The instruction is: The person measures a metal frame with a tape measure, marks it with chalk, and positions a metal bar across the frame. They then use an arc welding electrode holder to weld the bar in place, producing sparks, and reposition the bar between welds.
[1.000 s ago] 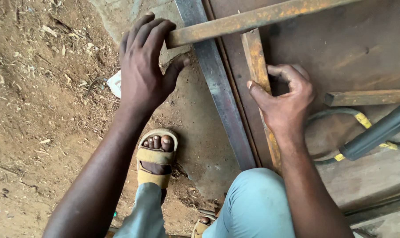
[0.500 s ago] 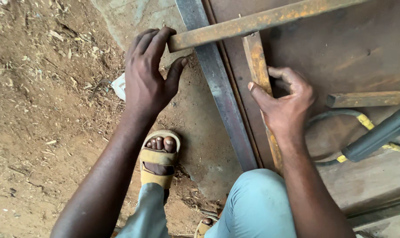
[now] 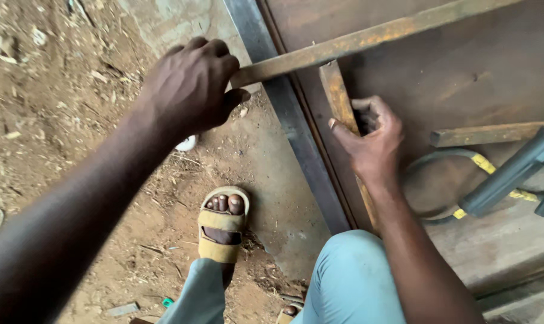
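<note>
Gripping long rusty bar (image 3: 368, 39) end, left hand (image 3: 188, 87) | right hand (image 3: 374, 141) clasping short bar (image 3: 338, 99) | long axis rising rightward

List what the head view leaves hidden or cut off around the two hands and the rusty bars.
- Long rusty bar: its near end sits under the left hand; its far end runs off the top edge.
- Short rusty bar: the right hand and forearm cover its lower stretch.
- Grey tool: cut off by the right edge.
- Small white thing: mostly behind the left wrist.
</note>
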